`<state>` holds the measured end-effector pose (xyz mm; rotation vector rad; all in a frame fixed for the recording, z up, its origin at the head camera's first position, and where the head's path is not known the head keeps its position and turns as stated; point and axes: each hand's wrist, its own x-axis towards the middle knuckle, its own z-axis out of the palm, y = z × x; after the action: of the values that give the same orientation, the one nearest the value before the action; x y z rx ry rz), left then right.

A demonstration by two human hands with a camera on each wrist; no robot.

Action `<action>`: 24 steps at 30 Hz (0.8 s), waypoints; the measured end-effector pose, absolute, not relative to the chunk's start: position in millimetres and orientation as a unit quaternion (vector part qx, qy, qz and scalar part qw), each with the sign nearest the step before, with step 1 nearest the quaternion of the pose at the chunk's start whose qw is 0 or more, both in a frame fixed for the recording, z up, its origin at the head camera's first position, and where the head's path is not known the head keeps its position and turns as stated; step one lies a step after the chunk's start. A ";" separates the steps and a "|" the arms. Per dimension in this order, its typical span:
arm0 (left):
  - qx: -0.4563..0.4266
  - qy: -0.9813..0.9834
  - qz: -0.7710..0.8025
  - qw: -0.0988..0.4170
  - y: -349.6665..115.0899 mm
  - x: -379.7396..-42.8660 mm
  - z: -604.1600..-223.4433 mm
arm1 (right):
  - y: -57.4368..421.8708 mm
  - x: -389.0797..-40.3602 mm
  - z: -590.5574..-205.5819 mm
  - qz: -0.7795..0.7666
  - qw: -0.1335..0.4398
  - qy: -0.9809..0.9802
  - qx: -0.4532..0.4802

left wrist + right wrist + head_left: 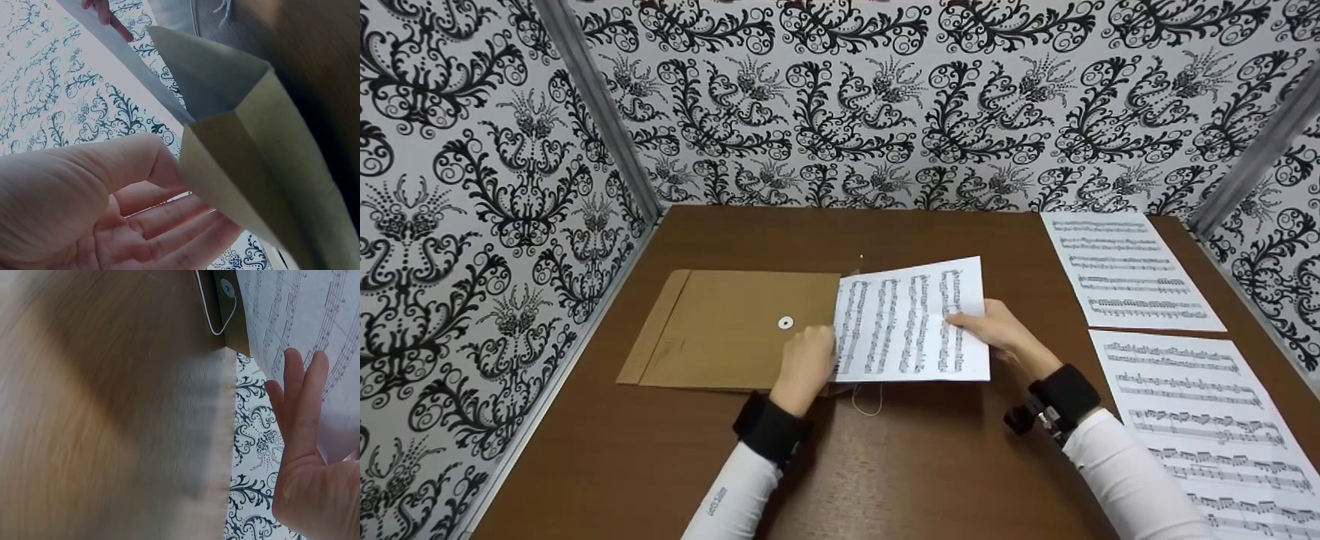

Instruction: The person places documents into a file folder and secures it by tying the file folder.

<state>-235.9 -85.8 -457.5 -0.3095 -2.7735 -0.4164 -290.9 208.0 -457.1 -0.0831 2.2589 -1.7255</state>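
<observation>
- While the left hand (808, 356) grips the brown envelope (735, 337), the right hand (1001, 330) pinches a music sheet (900, 322) extending from it.
- 2 other sheets (1132, 270) lie on the table (870, 465).

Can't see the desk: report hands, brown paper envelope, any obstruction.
Left hand gripping brown paper envelope by its open end. Right hand pinching white printed sheet-music page. Thin white string loop nearby, not visibly blocking.

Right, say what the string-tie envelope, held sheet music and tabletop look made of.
String-tie envelope: probably matte kraft paper, brown with crisp folds. Held sheet music: thin matte paper, white, bowing slightly. Tabletop: wood or laminate; streaky brown grain, faint sheen.
</observation>
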 end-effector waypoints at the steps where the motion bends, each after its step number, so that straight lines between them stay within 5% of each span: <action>1: -0.109 -0.970 -0.146 0.159 -85.8 -235.6 -457.4 | 206.9 -291.8 -458.4 -0.601 0.148 0.785 -0.028; 24: -0.109 -0.971 -0.148 0.152 -87.1 -237.5 -461.7 | 164.5 -300.4 -473.2 -0.633 0.163 0.756 -0.021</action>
<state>-237.5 -87.1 -461.7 -0.3136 -2.7862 -0.4246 -300.4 164.5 -473.2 -0.0601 2.1574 -1.8053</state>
